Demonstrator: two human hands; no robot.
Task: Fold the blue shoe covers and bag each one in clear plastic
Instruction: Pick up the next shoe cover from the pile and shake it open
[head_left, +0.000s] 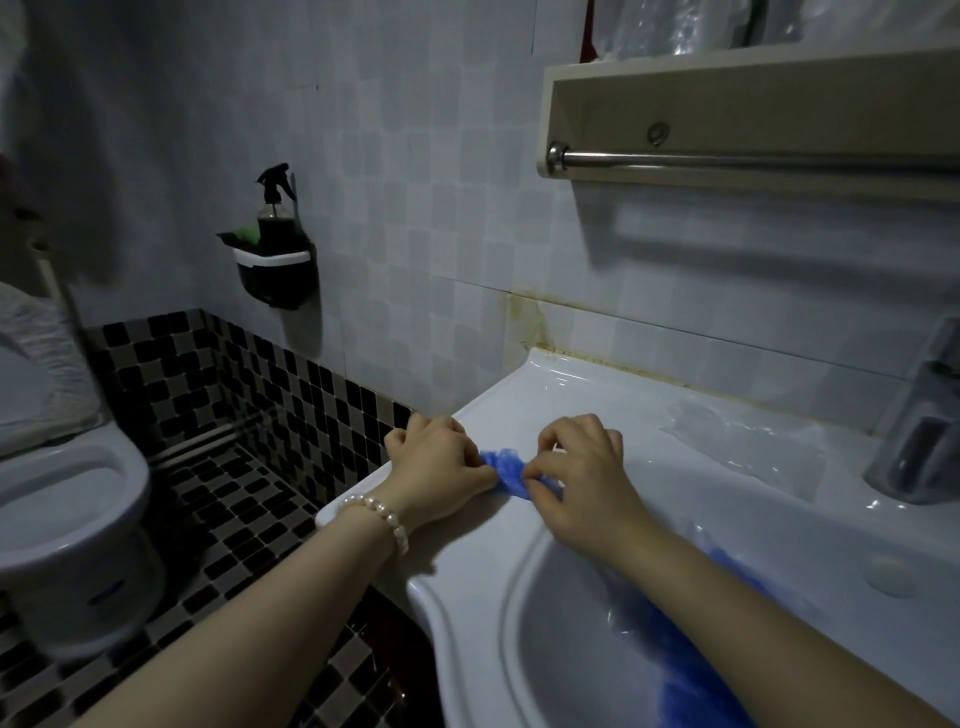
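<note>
Both hands work one blue shoe cover (511, 474) on the flat rim of the white sink (644, 447), just beyond the basin's far-left edge. The left hand (439, 462) grips the cover's left end, fingers curled over it and thumb tucked against the material. The right hand (582, 475) pinches the right end between thumb and fingertips (535, 480), remaining fingers bent. The hands sit close together, with only a short bunched length of blue showing between them.

Judgement: the cover is pressed onto the rim because that hard, level surface lets a crease be set; a grip on each end keeps the thin film taut and stops it springing open.

Orientation: the cover's long axis runs from roughly 9 o'clock to 3 o'clock across the view, its right end slightly nearer the person. Which end is toe or heel cannot be told.

A pile of further blue covers (691, 660) lies in the basin at 5 o'clock, partly hidden under the right forearm. A clear plastic bag (748, 441) rests flat on the rim at 3 o'clock, near the tap (919, 431), judged staged within reach for bagging. Folding is the step in hand; bagging has not yet begun.
</note>
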